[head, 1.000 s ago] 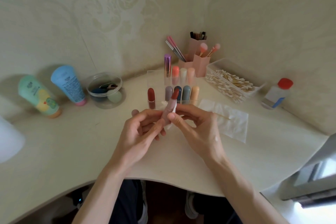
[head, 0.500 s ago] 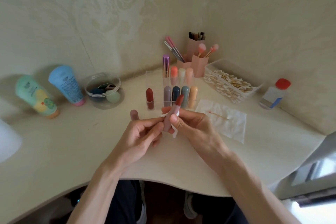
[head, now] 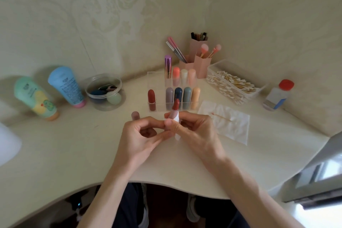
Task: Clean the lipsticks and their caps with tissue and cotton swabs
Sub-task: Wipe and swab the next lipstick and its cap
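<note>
Uncapped lipstick [head: 174,111] held above the tabletop's [head: 74,144] middle: left hand [head: 140,140] pinches the tube's base, right hand's [head: 196,131] grip pinches tissue [head: 177,119] round the collar; rotate gently, sparing the soft bullet.

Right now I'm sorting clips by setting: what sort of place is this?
Probably a home makeup corner: a clear lipstick organiser, pink brush holders and a tray of cotton swabs on a cream table.

lipstick [head: 175,109] base behind fingers [head: 168,122], tube [head: 65,87] print illegible
</note>
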Motion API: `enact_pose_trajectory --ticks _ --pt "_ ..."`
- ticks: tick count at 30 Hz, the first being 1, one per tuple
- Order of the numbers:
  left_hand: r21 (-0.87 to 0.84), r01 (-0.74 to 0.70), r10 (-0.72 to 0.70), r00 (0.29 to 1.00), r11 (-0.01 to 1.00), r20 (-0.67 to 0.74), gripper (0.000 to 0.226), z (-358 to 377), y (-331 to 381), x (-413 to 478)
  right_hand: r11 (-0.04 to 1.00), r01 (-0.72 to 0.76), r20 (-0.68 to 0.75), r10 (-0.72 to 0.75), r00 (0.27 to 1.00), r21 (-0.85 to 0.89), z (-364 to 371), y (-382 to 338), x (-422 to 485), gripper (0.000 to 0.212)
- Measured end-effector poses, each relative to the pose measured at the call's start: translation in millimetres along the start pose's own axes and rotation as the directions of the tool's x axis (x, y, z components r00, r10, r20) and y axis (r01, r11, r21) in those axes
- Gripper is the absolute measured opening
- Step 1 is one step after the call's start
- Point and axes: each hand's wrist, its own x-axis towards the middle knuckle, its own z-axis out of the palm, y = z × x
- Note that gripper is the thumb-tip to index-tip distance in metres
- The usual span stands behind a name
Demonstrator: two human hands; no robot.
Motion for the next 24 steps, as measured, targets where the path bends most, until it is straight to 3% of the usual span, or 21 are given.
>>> enact_pose_trajectory --ticks 5,8,13,16,19,24 --pt "0.099 -0.071 0.076 0.996 0.993 -0.05 0.025 4.2 2.6 -3.8 1.0 -0.004 -0.033 0.004 0.999 0.001 3.4 0.7 1.0 0.008" --pt "0.152 -0.103 0.112 0.992 0.983 -0.052 0.023 7.4 6.7 -5.4 0.999 -0.029 -0.047 0.031 0.998 0.031 2.1 -0.7 0.6 0.014" --pt "0.107 -0.035 0.036 0.999 0.994 -0.009 0.025 9.8 9.7 -3.8 0.998 0.065 -0.038 -0.065 0.997 -0.011 2.6 1.8 -0.3 0.027" --pt "0.028 0.0 0.0 1.0 1.0 -0.012 0.02 7.3 7.6 -1.2 0.995 0.096 0.042 -0.095 0.995 -0.02 1.2 3.6 -1.5 0.041" --pt "0.004 0.002 -0.002 1.0 1.0 -0.006 0.018 6.0 5.5 -0.7 0.99 0.124 0.062 -0.121 0.991 -0.061 -1.2 4.9 -0.9 0.038" --pt "0.02 -0.026 0.026 1.0 0.999 0.008 0.023 5.6 7.6 -1.7 0.993 0.0 -0.071 0.009 0.997 0.121 -0.8 0.6 -1.6 0.029"
